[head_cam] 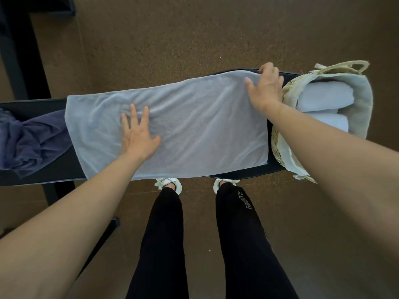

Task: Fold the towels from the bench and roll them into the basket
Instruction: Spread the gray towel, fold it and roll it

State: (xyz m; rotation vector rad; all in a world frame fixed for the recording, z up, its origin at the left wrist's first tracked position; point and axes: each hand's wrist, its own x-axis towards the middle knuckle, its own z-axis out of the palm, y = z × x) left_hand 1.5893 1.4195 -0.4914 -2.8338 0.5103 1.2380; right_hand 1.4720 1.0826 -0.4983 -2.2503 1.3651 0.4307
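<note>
Towel looking soft, light, floppy on table; left hand pressing flat, open; right hand pinching far corner; best grabbed at corners.

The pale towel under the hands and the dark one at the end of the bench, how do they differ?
The pale blue towel is spread flat along the bench; the dark blue towel lies crumpled in a heap at its left end. Both hands touch the pale one: the left hand rests flat on it, the right hand is at its far right corner. Neither touches the dark one. Both towels lie on the bench, outside the basket.
</note>
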